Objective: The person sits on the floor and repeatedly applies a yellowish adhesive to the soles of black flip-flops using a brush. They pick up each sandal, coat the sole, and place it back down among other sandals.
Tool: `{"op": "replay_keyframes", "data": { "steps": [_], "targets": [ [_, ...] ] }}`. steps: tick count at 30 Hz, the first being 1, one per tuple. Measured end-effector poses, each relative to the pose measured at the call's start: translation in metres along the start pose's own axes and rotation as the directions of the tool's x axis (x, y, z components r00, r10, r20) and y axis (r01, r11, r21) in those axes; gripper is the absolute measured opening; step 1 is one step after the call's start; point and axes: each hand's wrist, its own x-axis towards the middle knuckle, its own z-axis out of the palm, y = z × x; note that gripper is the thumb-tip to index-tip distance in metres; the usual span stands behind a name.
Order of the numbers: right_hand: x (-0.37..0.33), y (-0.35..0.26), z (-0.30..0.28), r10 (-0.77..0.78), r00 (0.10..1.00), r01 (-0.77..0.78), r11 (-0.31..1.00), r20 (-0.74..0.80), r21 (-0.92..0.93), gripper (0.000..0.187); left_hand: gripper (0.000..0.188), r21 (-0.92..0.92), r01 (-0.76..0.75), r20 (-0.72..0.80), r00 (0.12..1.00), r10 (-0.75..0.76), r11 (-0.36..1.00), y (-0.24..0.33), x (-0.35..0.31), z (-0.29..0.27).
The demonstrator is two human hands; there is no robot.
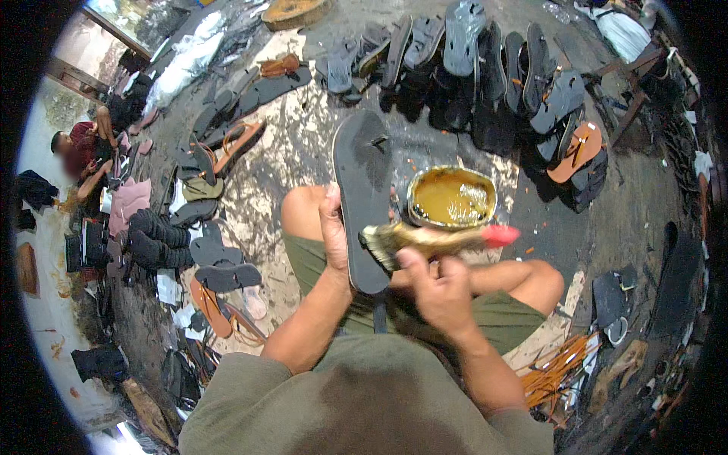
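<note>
Olive shirt (364, 398) nearest, my left hand (335, 239) clamps the central dark sole (365, 189) and my right hand (443, 292) grips 1 brush (428, 240) over its near-right edge, apparently the brushing step, whose next stroke calls for steady support.

Moderate light; glints on amber liquid (444, 193); brush (413, 238) and right hand (444, 296) motion-blurred; edges bent, corners black.

Left hand (334, 227) grips the sole (362, 178) by its left edge, right hand (441, 292) holds brush (430, 240) over lower right edge!
</note>
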Motion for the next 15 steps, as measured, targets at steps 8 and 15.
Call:
{"op": "replay_keyframes", "data": {
  "steps": [8, 15],
  "targets": [
    [0.015, 0.016, 0.002, -0.362, 0.916, 0.371, 0.928, 0.172, -0.021, 0.029, 0.07, -0.298, 0.104, 0.01, 0.994, -0.106, 0.949, 0.017, 0.029, 0.022],
    [0.101, 0.006, -0.005, -0.493, 0.775, 0.595, 0.78, 0.396, -0.193, 0.031, 0.064, -0.57, 0.169, -0.058, 0.968, -0.245, 0.804, -0.025, 0.02, 0.034]
  ]
}}
